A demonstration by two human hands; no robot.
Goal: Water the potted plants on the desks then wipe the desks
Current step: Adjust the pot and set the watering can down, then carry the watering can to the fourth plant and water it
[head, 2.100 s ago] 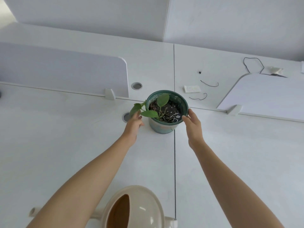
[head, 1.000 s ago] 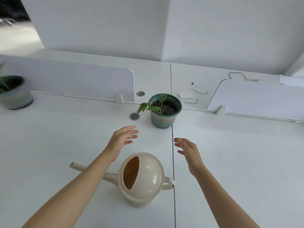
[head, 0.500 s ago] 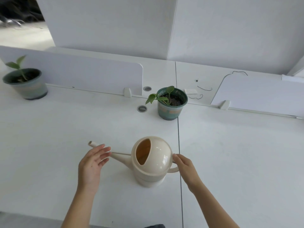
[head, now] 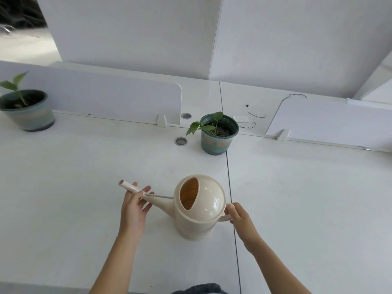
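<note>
No brand or writing can be read on the cream watering can, which stands on the white desk in front of the nearer potted plant. Your right hand curls around its handle, though your fingers hide the grip. Your left hand lies open under the spout, touching it; a second potted plant is cut off at the left edge.
</note>
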